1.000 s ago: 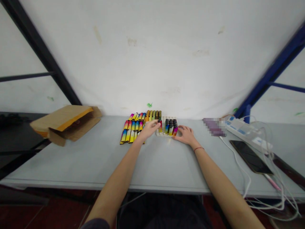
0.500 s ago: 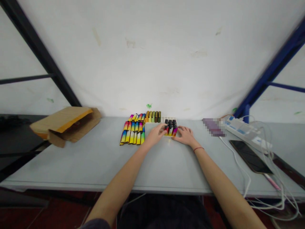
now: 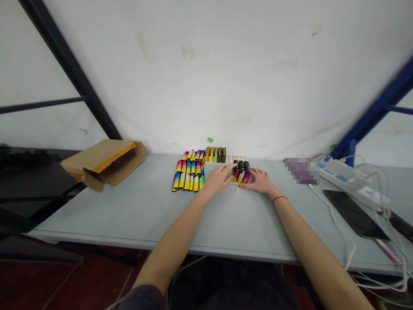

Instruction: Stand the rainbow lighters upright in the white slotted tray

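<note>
Multicoloured, black-topped upright lighters [image 3: 241,176] stand in white plastic tray [image 3: 238,159], between my hands. My left hand [image 3: 220,178] curls at their left; can't tell if gripping one. My right hand [image 3: 262,182], thumb and fingers spread, sits right.

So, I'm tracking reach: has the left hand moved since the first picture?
Yes, the left hand has moved rightward against the green wall mark, nearer the right hand.
</note>
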`<state>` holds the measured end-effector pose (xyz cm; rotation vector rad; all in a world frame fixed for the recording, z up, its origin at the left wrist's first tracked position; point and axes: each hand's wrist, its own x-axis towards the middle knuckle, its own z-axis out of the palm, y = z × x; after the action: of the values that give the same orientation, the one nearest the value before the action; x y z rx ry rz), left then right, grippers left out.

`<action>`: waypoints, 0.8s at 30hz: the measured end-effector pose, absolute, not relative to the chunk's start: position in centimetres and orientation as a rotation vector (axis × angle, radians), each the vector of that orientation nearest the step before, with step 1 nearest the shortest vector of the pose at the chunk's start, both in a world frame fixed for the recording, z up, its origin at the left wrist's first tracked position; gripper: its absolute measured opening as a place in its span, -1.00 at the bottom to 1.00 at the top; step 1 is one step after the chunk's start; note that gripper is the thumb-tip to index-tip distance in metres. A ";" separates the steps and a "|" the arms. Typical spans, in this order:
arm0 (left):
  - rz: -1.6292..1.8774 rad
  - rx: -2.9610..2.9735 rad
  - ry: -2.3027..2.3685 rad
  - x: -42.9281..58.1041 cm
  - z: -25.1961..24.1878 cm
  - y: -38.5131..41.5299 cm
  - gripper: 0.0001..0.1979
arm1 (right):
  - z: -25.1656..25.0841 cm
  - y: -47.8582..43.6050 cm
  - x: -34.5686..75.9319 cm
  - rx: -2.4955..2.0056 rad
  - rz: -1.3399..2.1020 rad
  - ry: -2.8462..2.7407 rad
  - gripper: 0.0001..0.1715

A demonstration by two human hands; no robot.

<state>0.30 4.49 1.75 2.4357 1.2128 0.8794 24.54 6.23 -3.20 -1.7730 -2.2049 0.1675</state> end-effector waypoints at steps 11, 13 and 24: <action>0.163 1.918 2.153 -7.2 6.1 5.3 -0.91 | -2.6 5.4 25.0 -1.693 0.240 -2.233 0.02; 0.143 1.883 2.164 -7.3 6.2 5.4 -0.85 | -2.5 5.3 24.9 -1.705 0.235 -2.230 0.02; 0.535 1.848 1.969 -4.1 4.5 4.9 -0.53 | -2.4 5.2 24.8 -1.686 0.224 -2.257 0.02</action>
<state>-4.14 4.88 4.47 1.8476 1.9686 0.5346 24.82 5.23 -2.41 -1.6857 -2.2566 0.2242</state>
